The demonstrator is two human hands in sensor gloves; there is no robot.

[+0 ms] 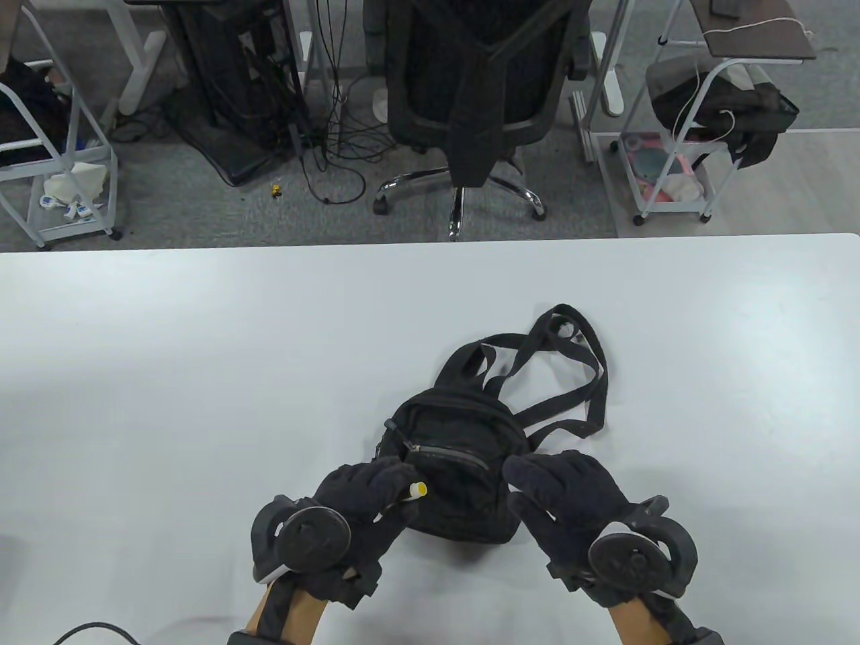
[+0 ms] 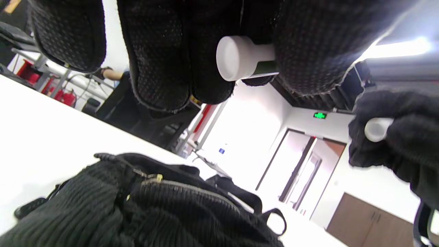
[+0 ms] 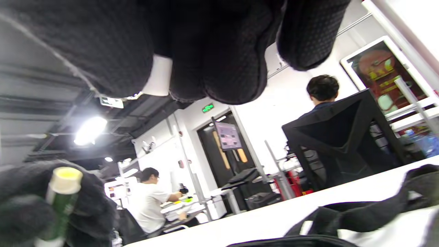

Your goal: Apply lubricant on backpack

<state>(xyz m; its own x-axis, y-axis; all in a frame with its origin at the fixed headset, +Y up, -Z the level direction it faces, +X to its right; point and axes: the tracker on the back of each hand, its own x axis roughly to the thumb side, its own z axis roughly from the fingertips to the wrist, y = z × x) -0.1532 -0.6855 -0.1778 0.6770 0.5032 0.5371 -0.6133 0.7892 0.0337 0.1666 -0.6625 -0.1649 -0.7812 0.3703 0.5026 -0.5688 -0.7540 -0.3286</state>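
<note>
A small black backpack point(image 1: 457, 463) lies on the white table point(image 1: 201, 376) with its zipped front pocket point(image 1: 447, 457) facing up and its straps point(image 1: 571, 376) spread to the far right. My left hand point(image 1: 376, 490) grips a green lubricant stick; its yellow tip point(image 1: 418, 489) points at the pocket's near left side. The stick shows in the right wrist view point(image 3: 63, 192), and its white base shows in the left wrist view point(image 2: 236, 58). My right hand point(image 1: 551, 490) hovers at the backpack's right side and pinches a white cap point(image 3: 157, 77).
A black office chair point(image 1: 484, 87) stands beyond the table's far edge, with white carts at the far left point(image 1: 60, 168) and far right point(image 1: 685, 161). A black cable point(image 1: 87, 628) lies at the near left corner. People sit at desks in the background point(image 3: 151, 199).
</note>
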